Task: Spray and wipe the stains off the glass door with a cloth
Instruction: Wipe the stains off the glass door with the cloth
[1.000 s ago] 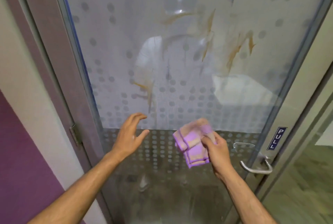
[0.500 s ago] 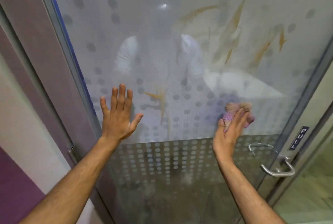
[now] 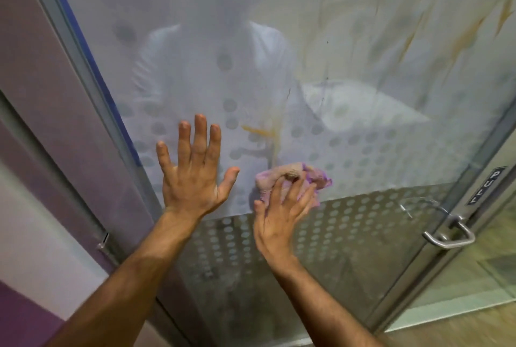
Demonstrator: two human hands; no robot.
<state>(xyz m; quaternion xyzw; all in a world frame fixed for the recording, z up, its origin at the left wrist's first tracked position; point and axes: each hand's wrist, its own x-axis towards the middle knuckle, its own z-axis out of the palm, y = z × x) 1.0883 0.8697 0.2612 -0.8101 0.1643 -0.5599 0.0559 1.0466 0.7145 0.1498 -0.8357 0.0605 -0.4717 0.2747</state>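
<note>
Since half a second ago, the right hand [image 3: 282,207] has slid its crumpled purple and tan cloth [image 3: 293,179] leftward across the frosted, dot-patterned glass door [image 3: 349,128], from the lower right toward lower centre, just below an orange-brown streak stain [image 3: 262,131]. Its fingers lie spread, pressing the cloth flat to the pane. Lower left of centre, the left hand [image 3: 195,176] rests released and flat on the glass, fingers splayed, just beside the cloth. More brown streaks [image 3: 469,33] mark the upper right. At lower right sit a curved metal door handle [image 3: 449,237] and a dark PULL label [image 3: 487,186].
</note>
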